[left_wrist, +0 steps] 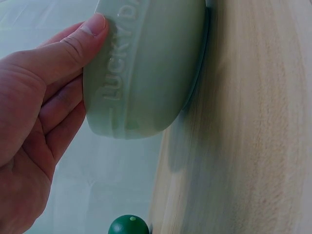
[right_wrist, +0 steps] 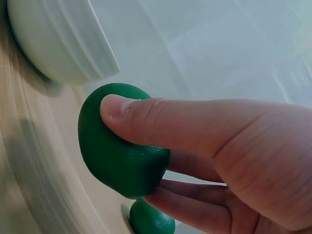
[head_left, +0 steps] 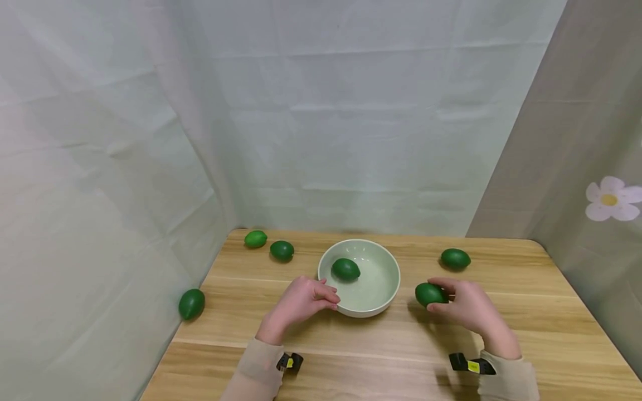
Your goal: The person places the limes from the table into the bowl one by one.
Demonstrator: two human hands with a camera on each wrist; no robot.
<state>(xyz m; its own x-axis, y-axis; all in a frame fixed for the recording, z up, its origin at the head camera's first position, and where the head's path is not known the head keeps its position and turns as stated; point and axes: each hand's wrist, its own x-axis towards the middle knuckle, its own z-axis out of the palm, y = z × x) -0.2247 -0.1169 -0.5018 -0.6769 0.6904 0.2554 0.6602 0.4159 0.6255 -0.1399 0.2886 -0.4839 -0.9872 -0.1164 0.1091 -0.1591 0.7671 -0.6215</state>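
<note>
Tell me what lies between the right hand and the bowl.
In the head view, the green fruit that the right hand pinches, then a bare strip of tabletop up to the bowl.

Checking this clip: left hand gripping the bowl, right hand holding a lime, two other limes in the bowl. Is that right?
No: the head view shows only one lime in the bowl, not two. The rest holds: left hand gripping it, right hand holding another lime.

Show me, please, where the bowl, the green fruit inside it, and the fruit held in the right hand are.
Bowl (head_left: 374, 283), head view: bare inner floor.
Fruit inside bowl (head_left: 346, 269), head view: middle of its upper side.
Held fruit (right_wrist: 119, 162), right wrist view: exposed side.
</note>
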